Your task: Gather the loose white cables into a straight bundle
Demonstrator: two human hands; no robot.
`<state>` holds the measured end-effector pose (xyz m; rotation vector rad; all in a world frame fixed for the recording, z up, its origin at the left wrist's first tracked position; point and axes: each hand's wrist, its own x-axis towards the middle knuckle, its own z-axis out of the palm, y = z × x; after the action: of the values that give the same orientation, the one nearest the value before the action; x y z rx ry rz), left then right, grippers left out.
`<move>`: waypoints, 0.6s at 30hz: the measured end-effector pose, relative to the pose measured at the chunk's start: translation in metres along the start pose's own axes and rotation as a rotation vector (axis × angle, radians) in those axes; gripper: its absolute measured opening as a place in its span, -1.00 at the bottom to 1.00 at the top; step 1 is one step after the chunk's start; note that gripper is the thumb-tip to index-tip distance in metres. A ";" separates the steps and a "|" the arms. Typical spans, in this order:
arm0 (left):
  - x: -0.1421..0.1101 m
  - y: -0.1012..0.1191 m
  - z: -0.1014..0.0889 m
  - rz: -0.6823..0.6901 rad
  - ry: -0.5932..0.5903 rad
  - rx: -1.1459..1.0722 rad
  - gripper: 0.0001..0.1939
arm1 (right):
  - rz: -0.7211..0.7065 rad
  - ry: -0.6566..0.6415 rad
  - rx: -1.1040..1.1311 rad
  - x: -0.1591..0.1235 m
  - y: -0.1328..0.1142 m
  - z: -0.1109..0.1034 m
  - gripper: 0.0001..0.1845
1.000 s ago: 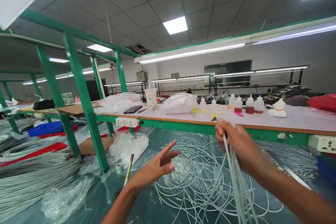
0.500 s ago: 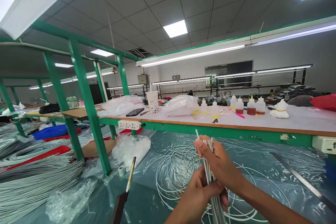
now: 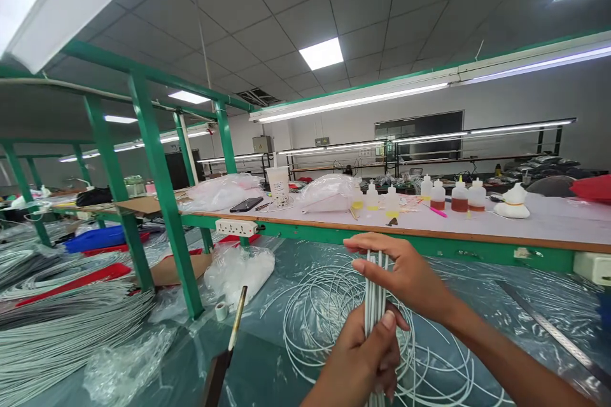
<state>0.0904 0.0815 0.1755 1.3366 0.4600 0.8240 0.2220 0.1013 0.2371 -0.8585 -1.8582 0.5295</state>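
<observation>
Both clamped together on an upright bundle of white cords (image 3: 375, 286) — left hand (image 3: 363, 356) below, right hand (image 3: 405, 276) on top — loose cord coils (image 3: 310, 318) beneath.

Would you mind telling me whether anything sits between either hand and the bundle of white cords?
Nothing visible does. The left hand is wrapped around the bundle of white cords low down, and the right hand pinches its upper ends, both in direct contact.

Loose coils of thin white cable (image 3: 329, 305) sprawl across the plastic-covered green surface (image 3: 267, 369) under both hands, leaving bare room only toward the near left. There a slanting brass-tipped dark tool (image 3: 228, 343) and a slanted green steel post (image 3: 165, 203) narrow the passage. A raised white shelf (image 3: 477, 226) walls off the far side.
</observation>
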 end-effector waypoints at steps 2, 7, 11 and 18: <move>0.001 -0.003 -0.001 0.013 -0.022 -0.057 -0.60 | 0.033 -0.037 -0.019 -0.002 -0.001 0.002 -0.52; -0.002 0.001 -0.002 -0.015 0.007 -0.078 -0.64 | -0.047 -0.063 -0.098 -0.005 0.000 0.006 -0.74; -0.006 0.012 -0.005 -0.100 0.004 -0.144 -0.69 | -0.014 -0.120 -0.049 -0.003 0.002 0.007 -0.70; 0.016 0.045 -0.021 0.007 0.178 -0.240 -0.75 | 0.378 -0.107 0.868 -0.015 0.015 0.045 -0.08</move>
<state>0.0739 0.1078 0.2173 1.0486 0.4793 0.9764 0.1895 0.1005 0.1991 -0.5713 -1.3274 1.4993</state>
